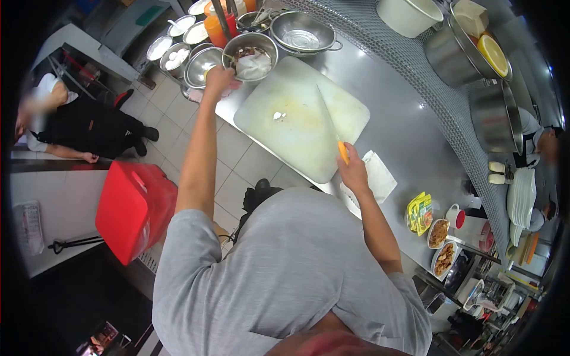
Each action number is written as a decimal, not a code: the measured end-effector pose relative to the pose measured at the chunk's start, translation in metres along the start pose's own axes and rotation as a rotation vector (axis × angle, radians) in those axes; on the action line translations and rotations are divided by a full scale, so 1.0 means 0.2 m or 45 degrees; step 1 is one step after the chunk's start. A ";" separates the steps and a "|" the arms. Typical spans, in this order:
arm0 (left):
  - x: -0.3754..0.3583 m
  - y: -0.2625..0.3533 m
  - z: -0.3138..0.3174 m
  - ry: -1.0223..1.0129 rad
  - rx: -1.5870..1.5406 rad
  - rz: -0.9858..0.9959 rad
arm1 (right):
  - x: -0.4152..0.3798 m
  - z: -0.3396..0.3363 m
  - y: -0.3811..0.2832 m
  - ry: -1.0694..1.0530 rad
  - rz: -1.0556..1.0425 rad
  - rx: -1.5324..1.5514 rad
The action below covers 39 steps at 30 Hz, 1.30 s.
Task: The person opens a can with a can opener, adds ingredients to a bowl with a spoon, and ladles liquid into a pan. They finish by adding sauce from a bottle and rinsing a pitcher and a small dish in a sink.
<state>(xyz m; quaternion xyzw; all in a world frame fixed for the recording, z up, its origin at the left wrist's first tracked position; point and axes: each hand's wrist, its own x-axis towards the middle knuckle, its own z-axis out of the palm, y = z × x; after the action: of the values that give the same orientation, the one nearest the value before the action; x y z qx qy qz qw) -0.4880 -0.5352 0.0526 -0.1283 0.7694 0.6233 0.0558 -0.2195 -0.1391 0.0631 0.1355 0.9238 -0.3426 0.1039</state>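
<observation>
My right hand point(354, 170) grips the orange handle of a knife point(328, 117), whose long blade lies over the white cutting board point(261, 121). Small white bits point(279, 117) sit on that board. Stretched out to the far left, my left hand point(219, 81) is closed at the rim of a small metal bowl point(199, 70); what its fingers hold, if anything, I cannot tell. Just right of this hand stands a larger metal bowl point(249, 48) with white and dark contents. A folded white cloth point(380, 175) lies beside my right hand.
Behind the bowls stand sauce bottles point(214, 31) and a colander point(303, 32). Food dishes point(444, 259) and yellow packets point(420, 212) are at the right. A perforated shelf point(409, 65) carries metal pots point(496, 115). A red bin point(133, 207) and another person point(89, 127) are on the left.
</observation>
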 end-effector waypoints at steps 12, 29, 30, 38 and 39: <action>-1.07 -0.63 -0.65 -0.086 0.176 -0.510 | 0.00 0.01 0.07 -0.137 -0.209 -0.057; -1.00 -0.96 -0.16 -0.191 0.205 -0.519 | -0.17 -0.02 0.04 -0.375 -0.329 -0.200; -1.01 -0.95 -0.16 -0.191 0.215 -0.511 | -0.21 -0.01 0.05 -0.457 -0.491 -0.168; -1.12 -0.81 -0.36 -0.232 0.292 -0.543 | -0.11 0.05 0.08 -0.125 -0.526 0.056; -1.14 -0.74 -0.43 -0.200 0.208 -0.558 | -0.07 0.04 0.09 -0.054 -0.503 -0.012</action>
<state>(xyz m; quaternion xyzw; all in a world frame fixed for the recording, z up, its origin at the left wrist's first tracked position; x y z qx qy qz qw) -0.2227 -0.6178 -0.0114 -0.2384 0.7644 0.5400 0.2595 -0.2002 -0.1348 0.0499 -0.0564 0.9316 -0.3549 0.0549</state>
